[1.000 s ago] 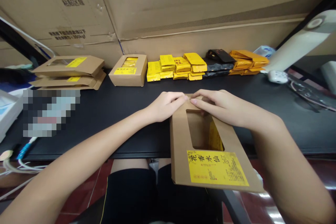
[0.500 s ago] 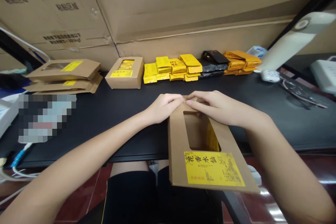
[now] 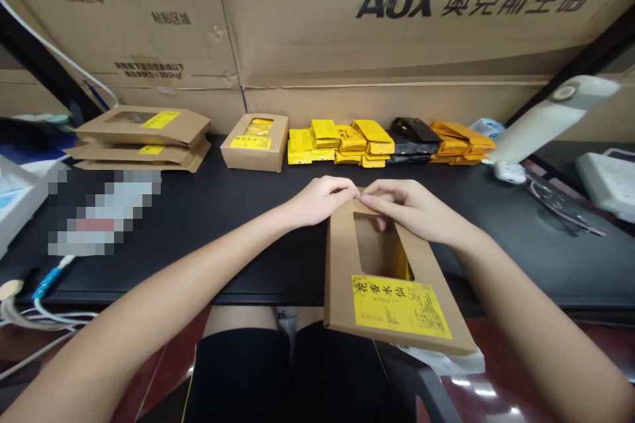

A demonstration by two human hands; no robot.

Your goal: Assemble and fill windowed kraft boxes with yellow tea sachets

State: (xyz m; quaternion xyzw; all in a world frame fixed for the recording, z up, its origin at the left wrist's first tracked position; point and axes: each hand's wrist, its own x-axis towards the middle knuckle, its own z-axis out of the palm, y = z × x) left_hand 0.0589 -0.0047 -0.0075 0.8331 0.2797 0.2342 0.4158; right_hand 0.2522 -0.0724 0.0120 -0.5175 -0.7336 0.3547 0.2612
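A brown cardboard box with a cut-out window and a yellow label tilts over the table's front edge, its near end in the air above my lap. At its far end my left hand pinches the top edge. My right hand grips the same end from the right, and a fingertip shows through the window. Both hands are closed, with thumbs and fingertips meeting at the edge. Something yellow is visible inside the window's lower right. The fingers behind the cardboard are hidden.
Behind stand a filled window box, yellow packets, black packets and orange packets. Flattened boxes are stacked at left. Glasses, an earbud case and a pale bottle lie at right.
The camera view has shifted, moving the background right and slightly down. Both hands still hold the far end of the box, and a fingertip now shows through its window.
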